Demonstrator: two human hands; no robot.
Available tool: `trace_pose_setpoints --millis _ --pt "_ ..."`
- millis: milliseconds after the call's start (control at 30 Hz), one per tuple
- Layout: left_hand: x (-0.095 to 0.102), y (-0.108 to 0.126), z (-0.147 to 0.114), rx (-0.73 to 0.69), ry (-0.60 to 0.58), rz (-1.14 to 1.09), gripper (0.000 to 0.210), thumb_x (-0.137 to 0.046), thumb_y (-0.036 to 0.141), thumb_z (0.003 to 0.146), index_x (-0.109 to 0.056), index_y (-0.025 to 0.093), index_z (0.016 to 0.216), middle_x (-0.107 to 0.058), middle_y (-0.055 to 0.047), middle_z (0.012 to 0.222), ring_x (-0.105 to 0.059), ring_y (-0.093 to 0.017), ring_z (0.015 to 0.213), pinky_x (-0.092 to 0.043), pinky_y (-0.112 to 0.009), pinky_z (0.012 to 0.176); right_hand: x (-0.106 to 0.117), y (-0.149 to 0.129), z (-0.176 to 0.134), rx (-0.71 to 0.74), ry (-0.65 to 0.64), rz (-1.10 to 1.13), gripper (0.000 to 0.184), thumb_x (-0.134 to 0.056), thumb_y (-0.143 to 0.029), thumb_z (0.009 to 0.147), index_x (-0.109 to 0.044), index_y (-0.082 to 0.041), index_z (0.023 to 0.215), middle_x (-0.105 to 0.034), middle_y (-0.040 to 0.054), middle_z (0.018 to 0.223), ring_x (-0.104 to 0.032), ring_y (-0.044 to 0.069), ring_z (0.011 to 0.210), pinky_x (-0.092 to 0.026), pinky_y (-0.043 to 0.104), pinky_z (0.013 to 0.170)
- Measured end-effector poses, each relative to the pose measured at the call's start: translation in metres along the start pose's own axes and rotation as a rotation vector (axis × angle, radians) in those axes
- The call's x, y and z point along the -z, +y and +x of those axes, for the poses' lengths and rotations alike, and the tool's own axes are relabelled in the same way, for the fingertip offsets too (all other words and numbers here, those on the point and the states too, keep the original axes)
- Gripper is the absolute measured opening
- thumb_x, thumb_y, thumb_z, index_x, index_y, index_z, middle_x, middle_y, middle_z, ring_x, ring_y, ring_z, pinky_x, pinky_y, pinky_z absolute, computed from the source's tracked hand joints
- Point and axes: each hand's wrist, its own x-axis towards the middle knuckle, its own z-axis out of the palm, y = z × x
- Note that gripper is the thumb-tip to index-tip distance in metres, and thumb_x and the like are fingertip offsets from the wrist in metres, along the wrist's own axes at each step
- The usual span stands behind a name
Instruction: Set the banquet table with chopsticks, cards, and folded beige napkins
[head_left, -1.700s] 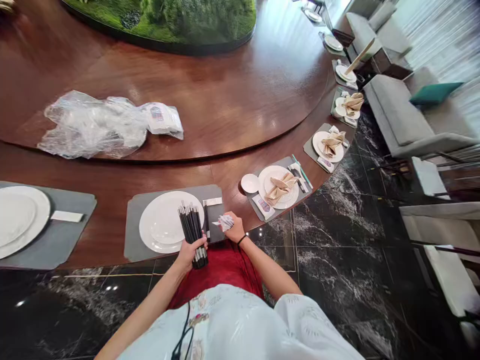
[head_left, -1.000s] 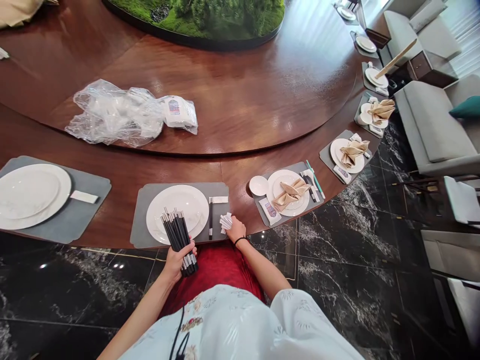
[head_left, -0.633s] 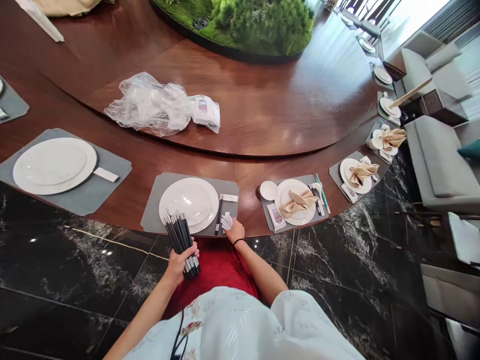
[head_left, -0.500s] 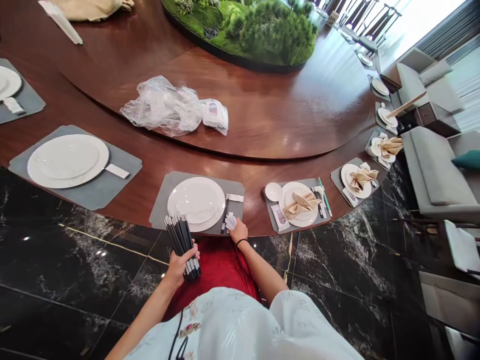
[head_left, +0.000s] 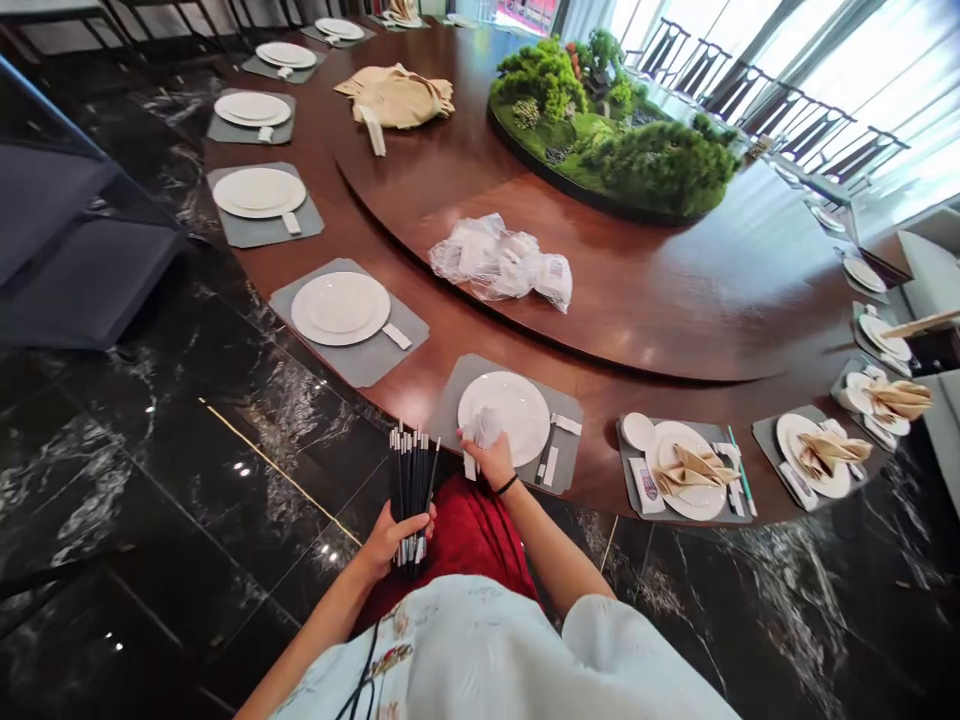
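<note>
My left hand is closed round a thick bundle of black chopsticks with silver ends, held upright in front of the table edge. Over the near edge of a white plate, my right hand grips small white paper packets, partly blurred. A white strip shows below its fingers. The plate is on a grey placemat. Right of it lie a pair of black chopsticks, a white rest and a small white packet.
A place setting to the right has a folded beige napkin. Further plates on placemats line the rim leftward. On the turntable sit a plastic bag of packets, beige cloths and a moss garden.
The view has swung left. My right hand has moved from the chopsticks right of the plate to the plate's near left side, leaving a white packet beside them. My left hand keeps its bundle.
</note>
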Motion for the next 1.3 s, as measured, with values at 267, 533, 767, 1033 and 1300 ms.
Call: trace_pose_setpoints --millis 267,533,767,1033,1300 --pt "0.071 0.064 0.008 -0.102 0.133 -0.031 0.039 -0.078 0.031 0.063 -0.064 0.013 0.095 -0.065 -0.008 0.085 -0.058 -0.016 0.061 -0.047 -0.028 0.047 -0.125 -0.043 0.072 -0.007 -0.218 -0.052 0.037 -0.075 -0.033 0.065 -0.066 -0.018 0.098 -0.071 0.0037 0.093 -0.064 0.020 0.087 -0.052 0.034 0.081" --pt "0.144 0.172 0.059 -0.023 0.130 0.114 0.042 -0.080 0.027 0.062 -0.065 0.012 0.098 -0.071 -0.013 0.094 -0.065 -0.018 0.061 -0.050 -0.030 0.057 -0.214 -0.060 0.164 -0.025 -0.276 0.108 0.039 -0.081 -0.036 0.059 -0.063 -0.015 0.087 -0.067 0.0020 0.082 -0.059 0.016 0.073 -0.049 0.028 0.071" --pt "0.164 0.243 0.107 0.119 0.057 0.205 0.042 -0.081 0.029 0.061 -0.068 0.012 0.096 -0.072 -0.015 0.099 -0.071 -0.026 0.070 -0.052 -0.032 0.060 -0.227 -0.079 0.217 -0.168 -0.128 0.275 0.048 -0.084 -0.031 0.052 -0.064 -0.014 0.091 -0.069 0.0031 0.089 -0.061 0.017 0.079 -0.051 0.030 0.077" --pt "0.197 0.293 0.189 0.232 -0.047 0.312 0.034 -0.081 0.029 0.059 -0.068 0.010 0.085 -0.072 -0.010 0.075 -0.069 -0.024 0.066 -0.051 -0.030 0.056 -0.232 -0.061 0.272 -0.219 0.112 0.408 0.047 -0.081 -0.031 0.052 -0.065 -0.016 0.094 -0.070 0.0044 0.095 -0.063 0.018 0.083 -0.052 0.031 0.078" --pt "0.256 0.322 0.278 0.148 -0.024 0.585 0.040 -0.081 0.034 0.053 -0.066 0.012 0.083 -0.065 -0.003 0.060 -0.060 -0.016 0.053 -0.047 -0.028 0.052 -0.223 -0.019 0.320 -0.383 0.426 0.113 0.038 -0.080 -0.028 0.049 -0.066 -0.013 0.081 -0.068 0.0011 0.081 -0.060 0.015 0.073 -0.049 0.029 0.074"
